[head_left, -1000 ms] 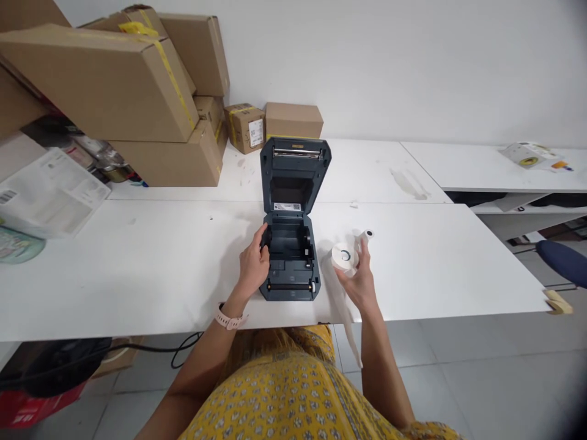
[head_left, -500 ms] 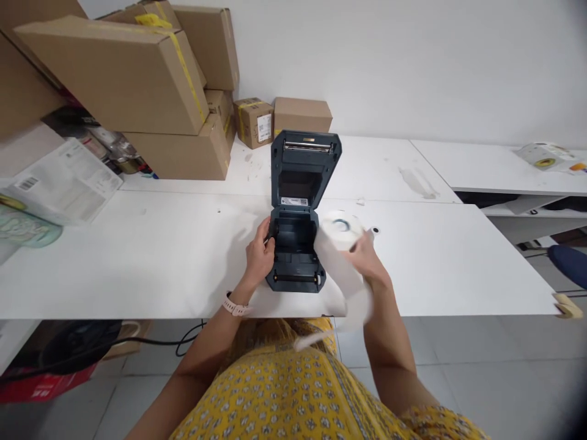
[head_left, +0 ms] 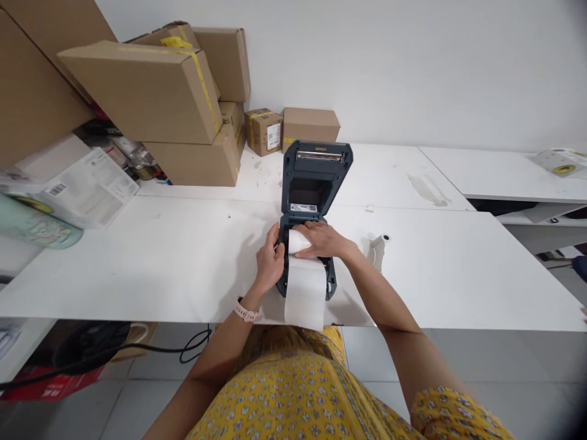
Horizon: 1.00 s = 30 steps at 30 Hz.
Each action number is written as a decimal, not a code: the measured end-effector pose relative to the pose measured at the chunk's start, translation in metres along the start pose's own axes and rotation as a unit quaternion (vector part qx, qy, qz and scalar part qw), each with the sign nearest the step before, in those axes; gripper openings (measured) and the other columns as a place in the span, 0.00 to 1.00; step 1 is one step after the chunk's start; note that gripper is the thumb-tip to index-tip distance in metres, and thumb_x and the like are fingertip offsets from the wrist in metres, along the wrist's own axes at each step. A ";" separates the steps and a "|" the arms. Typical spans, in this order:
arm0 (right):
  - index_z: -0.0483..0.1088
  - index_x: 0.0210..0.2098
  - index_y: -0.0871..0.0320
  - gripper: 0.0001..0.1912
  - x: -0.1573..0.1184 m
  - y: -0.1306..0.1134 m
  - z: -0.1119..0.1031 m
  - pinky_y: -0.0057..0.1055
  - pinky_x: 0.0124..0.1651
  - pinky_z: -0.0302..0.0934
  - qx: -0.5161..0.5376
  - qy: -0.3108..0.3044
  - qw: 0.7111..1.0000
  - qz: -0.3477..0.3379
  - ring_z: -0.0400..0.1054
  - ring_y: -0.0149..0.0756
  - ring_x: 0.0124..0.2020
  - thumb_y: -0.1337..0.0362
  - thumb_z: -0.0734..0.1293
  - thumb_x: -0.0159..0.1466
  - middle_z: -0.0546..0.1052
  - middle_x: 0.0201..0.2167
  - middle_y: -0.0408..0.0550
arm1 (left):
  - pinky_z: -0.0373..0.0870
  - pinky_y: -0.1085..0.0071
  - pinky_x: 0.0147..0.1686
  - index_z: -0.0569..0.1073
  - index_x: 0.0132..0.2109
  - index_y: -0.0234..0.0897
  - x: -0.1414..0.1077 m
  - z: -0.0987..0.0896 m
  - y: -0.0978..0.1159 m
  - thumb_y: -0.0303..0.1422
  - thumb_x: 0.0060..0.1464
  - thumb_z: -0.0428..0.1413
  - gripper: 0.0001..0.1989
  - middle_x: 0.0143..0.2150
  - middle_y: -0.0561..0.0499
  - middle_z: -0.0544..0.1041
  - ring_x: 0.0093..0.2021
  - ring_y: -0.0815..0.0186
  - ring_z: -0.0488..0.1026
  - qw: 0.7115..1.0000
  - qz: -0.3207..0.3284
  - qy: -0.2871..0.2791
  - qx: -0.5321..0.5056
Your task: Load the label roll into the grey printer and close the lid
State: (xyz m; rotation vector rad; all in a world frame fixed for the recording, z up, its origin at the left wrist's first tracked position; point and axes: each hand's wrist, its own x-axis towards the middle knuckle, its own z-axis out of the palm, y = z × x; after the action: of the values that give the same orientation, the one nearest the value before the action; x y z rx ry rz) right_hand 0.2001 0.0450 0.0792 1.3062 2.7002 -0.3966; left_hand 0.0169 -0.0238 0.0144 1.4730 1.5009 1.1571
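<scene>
A dark label printer stands near the front edge of the table with its lid raised. Inside its bay sits a white roll of label paper, and the loose strip runs forward over the front of the printer to the table edge. My right hand lies over the roll, its fingers around the top and side. At the printer's left side, my left hand grips the housing, the thumb on the rim. A small paper roll with a short tail lies to the right.
Cardboard boxes are stacked at the back left, with two smaller boxes by the wall. A pale green bottle and a white package lie at the left. A black cable hangs below the table.
My right hand has brought the paper roll from the printer's right side into its bay. The strip now lies over the printer's front. My left hand stays at the left side.
</scene>
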 end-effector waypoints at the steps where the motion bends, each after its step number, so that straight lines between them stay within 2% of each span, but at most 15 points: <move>1: 0.62 0.68 0.59 0.39 0.001 0.000 0.002 0.48 0.61 0.59 -0.012 0.001 1.000 0.001 0.69 0.60 0.59 0.44 0.69 0.66 0.75 0.59 0.64 | 0.67 0.52 0.67 0.59 0.72 0.42 0.000 0.000 0.000 0.31 0.66 0.49 0.29 0.70 0.42 0.70 0.69 0.53 0.69 1.000 0.002 0.000 0.001; 5: 0.61 0.69 0.65 0.41 0.002 -0.001 0.011 0.51 0.62 0.59 -0.039 0.022 0.999 -0.014 0.70 0.62 0.59 0.43 0.67 0.68 0.76 0.58 0.68 | 0.66 0.52 0.67 0.62 0.71 0.42 0.001 0.001 -0.002 0.31 0.66 0.48 0.28 0.69 0.44 0.72 0.67 0.54 0.72 1.000 0.010 0.003 0.006; 8: 0.58 0.71 0.66 0.39 -0.010 -0.006 0.022 0.55 0.66 0.57 -0.028 0.079 0.996 -0.028 0.67 0.61 0.65 0.46 0.63 0.72 0.72 0.65 0.70 | 0.68 0.53 0.66 0.65 0.69 0.43 0.001 0.000 -0.001 0.31 0.66 0.49 0.26 0.65 0.45 0.75 0.65 0.54 0.74 1.000 0.007 0.003 0.015; 12: 0.59 0.71 0.60 0.31 -0.046 -0.023 0.044 0.55 0.75 0.50 0.015 0.153 0.987 -0.043 0.53 0.52 0.76 0.50 0.56 0.76 0.59 0.75 0.61 | 0.72 0.56 0.60 0.69 0.67 0.43 -0.001 -0.002 0.004 0.33 0.67 0.49 0.23 0.58 0.45 0.80 0.61 0.53 0.76 0.999 0.010 0.004 0.039; 16: 0.61 0.71 0.54 0.29 -0.085 -0.046 0.065 0.55 0.75 0.54 0.045 0.168 0.984 -0.037 0.54 0.48 0.75 0.50 0.55 0.76 0.62 0.73 0.55 | 0.75 0.59 0.55 0.70 0.67 0.43 -0.001 -0.002 0.005 0.35 0.68 0.49 0.23 0.54 0.46 0.82 0.57 0.54 0.78 0.999 0.013 0.005 0.052; 21: 0.56 0.74 0.51 0.30 -0.110 -0.067 0.082 0.58 0.75 0.54 0.049 0.189 0.981 -0.020 0.50 0.51 0.77 0.52 0.59 0.75 0.58 0.75 0.51 | 0.74 0.59 0.56 0.70 0.66 0.44 0.000 0.000 0.001 0.37 0.69 0.50 0.22 0.56 0.46 0.81 0.55 0.55 0.78 0.999 0.015 0.010 0.050; 27: 0.41 0.78 0.45 0.37 -0.119 -0.075 0.091 0.57 0.75 0.55 0.062 0.207 0.976 -0.027 0.49 0.48 0.77 0.53 0.60 0.75 0.57 0.76 0.49 | 0.72 0.58 0.61 0.71 0.65 0.41 0.004 0.002 -0.006 0.41 0.69 0.50 0.22 0.61 0.45 0.79 0.60 0.55 0.76 0.999 0.020 0.009 0.024; 30: 0.41 0.78 0.47 0.37 -0.119 -0.076 0.093 0.57 0.75 0.54 0.062 0.211 0.975 -0.028 0.49 0.48 0.77 0.54 0.61 0.75 0.57 0.76 0.50 | 0.69 0.58 0.64 0.69 0.66 0.40 0.001 0.003 -0.007 0.42 0.69 0.50 0.23 0.65 0.43 0.75 0.64 0.55 0.73 1.000 0.021 0.001 0.004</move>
State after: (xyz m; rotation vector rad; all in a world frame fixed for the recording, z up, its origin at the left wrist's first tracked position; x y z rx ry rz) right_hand 0.2135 -0.1159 0.0292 1.4980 3.1094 -0.3284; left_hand 0.0173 -0.0225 0.0066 1.5152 1.4833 1.1789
